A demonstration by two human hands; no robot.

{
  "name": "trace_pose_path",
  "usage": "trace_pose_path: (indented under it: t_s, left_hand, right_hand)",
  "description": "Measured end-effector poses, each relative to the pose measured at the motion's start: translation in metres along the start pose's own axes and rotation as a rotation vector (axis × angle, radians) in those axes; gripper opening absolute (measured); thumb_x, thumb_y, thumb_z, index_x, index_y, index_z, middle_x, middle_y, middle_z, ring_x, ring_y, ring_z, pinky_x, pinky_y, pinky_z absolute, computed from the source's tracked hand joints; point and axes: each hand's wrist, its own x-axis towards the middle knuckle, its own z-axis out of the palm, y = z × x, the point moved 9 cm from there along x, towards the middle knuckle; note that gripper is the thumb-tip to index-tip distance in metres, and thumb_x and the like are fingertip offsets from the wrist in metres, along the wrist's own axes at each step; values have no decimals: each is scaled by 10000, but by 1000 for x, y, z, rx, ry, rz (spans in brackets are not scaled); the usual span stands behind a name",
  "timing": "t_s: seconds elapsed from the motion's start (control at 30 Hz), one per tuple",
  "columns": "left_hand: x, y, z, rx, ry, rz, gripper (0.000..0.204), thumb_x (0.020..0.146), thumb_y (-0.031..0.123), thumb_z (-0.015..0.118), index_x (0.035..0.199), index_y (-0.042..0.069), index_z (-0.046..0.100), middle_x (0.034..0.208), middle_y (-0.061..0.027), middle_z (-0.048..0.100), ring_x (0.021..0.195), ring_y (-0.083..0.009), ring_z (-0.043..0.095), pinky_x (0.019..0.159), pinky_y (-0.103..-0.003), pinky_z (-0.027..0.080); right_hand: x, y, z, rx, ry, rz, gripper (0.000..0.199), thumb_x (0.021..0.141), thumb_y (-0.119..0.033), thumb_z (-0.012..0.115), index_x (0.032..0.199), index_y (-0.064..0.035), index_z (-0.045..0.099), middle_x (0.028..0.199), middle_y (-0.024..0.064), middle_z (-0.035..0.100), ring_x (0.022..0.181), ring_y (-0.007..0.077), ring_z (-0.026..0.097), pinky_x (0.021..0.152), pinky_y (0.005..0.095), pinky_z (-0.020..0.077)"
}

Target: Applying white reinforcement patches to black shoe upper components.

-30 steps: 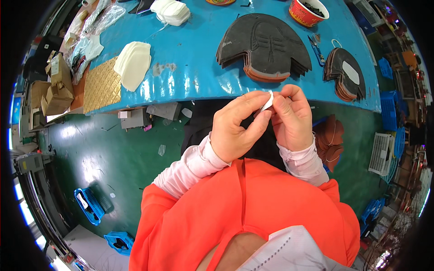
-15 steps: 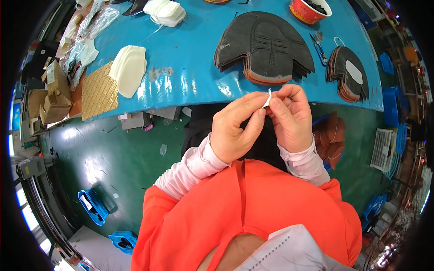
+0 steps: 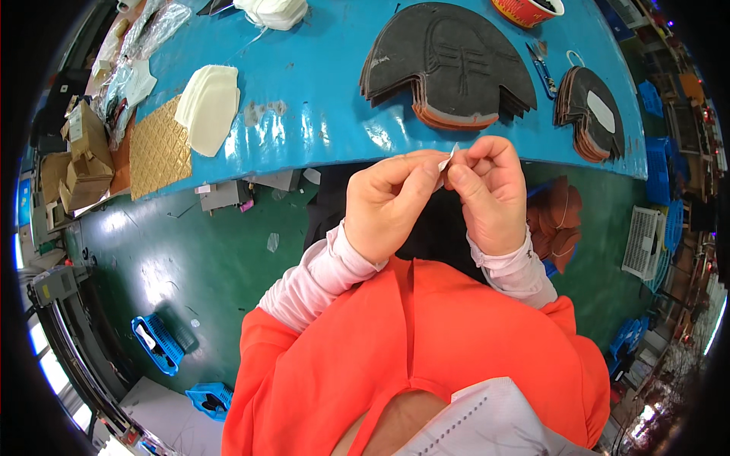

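Observation:
My left hand and my right hand meet in front of my chest, just below the near edge of the blue table. Both pinch a small thin white piece between thumbs and fingertips; only its upper edge shows. Right above the hands on the table lies a stack of dark fan-shaped shoe pieces. A smaller stack of dark pieces with a white patch on top lies to the right.
A stack of cream pieces and a tan quilted sheet lie at the table's left. Scissors and a red bowl sit at the back right. Blue baskets stand on the green floor; brown pieces pile at right.
Both hands stay together on the small white piece, which has turned slightly between the fingertips. My view has dropped a little, so the table sits higher in the picture.

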Motion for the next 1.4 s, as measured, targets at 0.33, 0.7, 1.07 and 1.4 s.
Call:
trace_pose_path:
  t_s: [0.33,0.7,1.07,1.4]
  left_hand:
    - [-6,12,-3,304,55,225,170,868,35,514,960,-52,628,904,-124,650,778,-120,600,711,-223,478]
    - [-6,9,-3,306,68,229,150,851,33,536,930,-49,634,903,-131,657,791,-141,623,697,-231,488]
    - [-6,-4,1,131,-14,7,202,897,66,509,1025,-56,606,978,-95,634,873,-130,593,781,-250,486]
    - [-5,-13,-19,95,125,-65,190,890,118,551,927,-46,640,912,-74,642,760,-84,559,685,-209,453]
  right_hand:
    - [-3,3,0,-104,137,112,290,797,45,580,1003,-27,390,869,57,556,794,95,550,736,229,460]
    - [-4,1,1,-126,118,80,300,787,55,563,1008,-26,376,864,59,555,787,88,551,715,222,468]
    - [-6,7,-8,-115,133,102,309,784,50,569,1009,-26,371,849,51,551,767,80,550,693,208,460]
    - [-11,4,-12,-145,123,102,333,758,86,559,1008,-39,379,857,48,539,763,69,524,687,193,438]
